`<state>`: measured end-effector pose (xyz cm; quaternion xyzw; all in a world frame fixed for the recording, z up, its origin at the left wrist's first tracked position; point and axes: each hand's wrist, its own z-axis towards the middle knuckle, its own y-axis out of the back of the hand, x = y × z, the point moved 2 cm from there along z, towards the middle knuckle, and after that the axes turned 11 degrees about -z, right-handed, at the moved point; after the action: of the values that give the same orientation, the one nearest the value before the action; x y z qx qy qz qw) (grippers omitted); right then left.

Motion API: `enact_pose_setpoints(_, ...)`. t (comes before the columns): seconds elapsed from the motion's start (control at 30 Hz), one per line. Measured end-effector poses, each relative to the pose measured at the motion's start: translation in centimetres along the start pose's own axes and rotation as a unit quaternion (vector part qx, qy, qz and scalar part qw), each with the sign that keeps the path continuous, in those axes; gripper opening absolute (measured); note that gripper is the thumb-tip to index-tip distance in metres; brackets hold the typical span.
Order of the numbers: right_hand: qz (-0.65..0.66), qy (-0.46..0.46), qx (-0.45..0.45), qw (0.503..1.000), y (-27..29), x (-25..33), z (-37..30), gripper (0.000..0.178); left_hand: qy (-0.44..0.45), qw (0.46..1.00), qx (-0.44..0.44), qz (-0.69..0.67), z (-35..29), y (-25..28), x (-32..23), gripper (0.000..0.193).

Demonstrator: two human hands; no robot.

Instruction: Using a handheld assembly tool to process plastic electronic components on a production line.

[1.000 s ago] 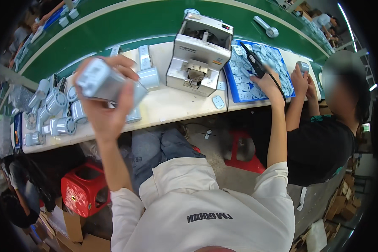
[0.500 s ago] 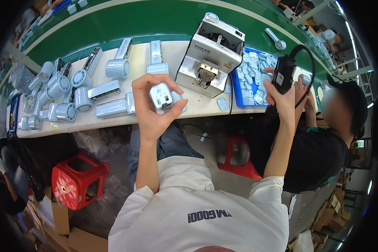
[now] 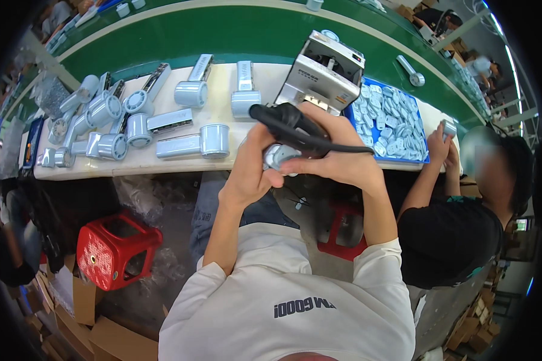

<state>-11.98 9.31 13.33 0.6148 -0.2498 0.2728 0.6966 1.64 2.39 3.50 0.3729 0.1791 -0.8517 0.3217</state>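
Observation:
In front of me, at the table's near edge, my left hand (image 3: 246,167) is closed around a light blue plastic part (image 3: 276,156), mostly covered by fingers and the tool. My right hand (image 3: 350,157) grips a black electric screwdriver (image 3: 292,125) across the top of this part, its thumb reaching toward my left fingers. A black cable trails off to the right from the tool. The screwdriver's tip is hidden. Just behind my hands stands a white metal bench machine (image 3: 313,78) with an open top. Left of them lies a light blue handheld fan body (image 3: 214,142).
Several more fan bodies (image 3: 102,111) cover the table's left side. Right of the machine is a blue tray (image 3: 403,160) of small light blue plates. A co-worker (image 3: 464,234) sits close on the right, holding a part. Red stools (image 3: 117,249) stand below the table.
My right hand has swung left with the screwdriver, from near the tray to the part in my left hand. My left hand has shifted right and slightly down. The view has turned slightly.

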Motion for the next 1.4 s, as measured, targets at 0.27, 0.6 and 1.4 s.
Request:
enact_pose_setpoints(0.27, 0.038, -0.063, -0.039, 0.996, -1.0, -0.7, -0.2, 0.066, 0.015, 0.993, -0.013, -0.113, -0.2, -1.4, 0.7, 0.094)
enact_pose_setpoints(0.6, 0.185, -0.036, -0.224, 0.956, 1.1, -2.8, -0.4, 0.059, -0.101, 0.995, 0.010, 0.021, 0.4, 1.0, 2.8, 0.049)
enact_pose_setpoints(1.4, 0.219, 0.219, -0.375, 0.874, 0.8, -3.7, 5.8, 0.090, -0.036, 0.982, -0.081, -0.166, 1.1, 0.1, 3.4, 0.038)
